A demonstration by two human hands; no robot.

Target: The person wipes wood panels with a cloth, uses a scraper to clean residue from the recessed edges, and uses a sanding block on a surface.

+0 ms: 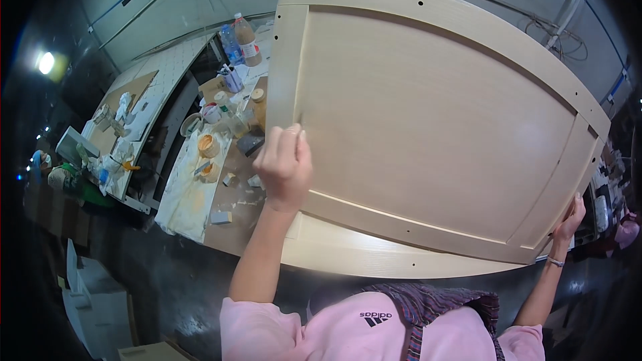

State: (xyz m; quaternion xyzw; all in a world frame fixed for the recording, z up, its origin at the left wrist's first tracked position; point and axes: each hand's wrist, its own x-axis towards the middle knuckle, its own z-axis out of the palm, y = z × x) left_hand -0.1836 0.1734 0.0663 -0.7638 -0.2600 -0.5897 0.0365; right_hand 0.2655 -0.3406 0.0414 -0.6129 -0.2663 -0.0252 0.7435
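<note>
Large pale wood door panel [435,113] with a recessed centre field and small drilled holes along its frame, lying tilted over the right end of a workbench [231,217] and filling most of the view. Left hand [284,164] curled into a loose fist, knuckles up, resting on the panel's left stile near the inner groove; cannot tell if anything is pinched inside it. Right hand [570,220] grips the panel's near right corner, fingers wrapped over the edge, bracelet on the wrist. On the workbench left of the panel: stained white cloth [190,194] along the near left edge, small tub of orange-brown paste [208,145] on it, dark sanding block [249,144] just beside the panel's left edge, jars and a cup behind. Two plastic bottles [239,40] at the far end. Second cluttered table [127,127] further left. Pink sleeves at bottom edge.
</note>
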